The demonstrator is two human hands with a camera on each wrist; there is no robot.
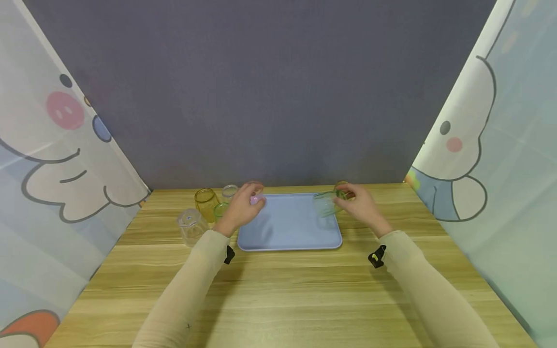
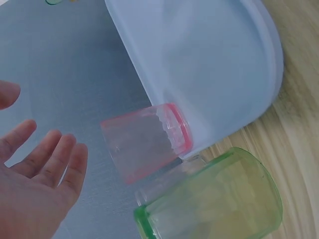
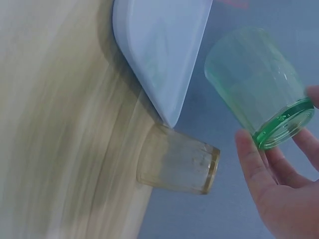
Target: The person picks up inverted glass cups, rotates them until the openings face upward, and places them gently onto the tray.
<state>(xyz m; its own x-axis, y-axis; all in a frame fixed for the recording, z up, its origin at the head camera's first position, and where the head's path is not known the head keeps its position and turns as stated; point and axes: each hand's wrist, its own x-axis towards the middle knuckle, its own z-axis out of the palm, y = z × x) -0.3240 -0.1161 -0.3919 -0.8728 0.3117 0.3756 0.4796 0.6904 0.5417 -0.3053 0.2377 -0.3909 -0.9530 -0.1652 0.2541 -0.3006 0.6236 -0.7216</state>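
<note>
Cream sleeves (image 1: 435, 299) nearest, over wood-grain worktop (image 1: 296, 295). Right hand (image 1: 361, 205) pinches thick base of clear green tumbler (image 3: 254, 79), tilted mouth-down above right end of pale-blue rectangular tray (image 1: 289, 222). Left hand (image 1: 241, 208) spread, holding nothing, near pink-tinted clear tumbler (image 2: 144, 142) at tray's far left corner. Green tumbler probably light, rigid, slick, breakable; base safest grip.

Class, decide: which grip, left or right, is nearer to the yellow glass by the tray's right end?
Right. The right grip is close to the yellow glass, holding a green glass; the left grip is farther off, across the tray, by its left end.
</note>
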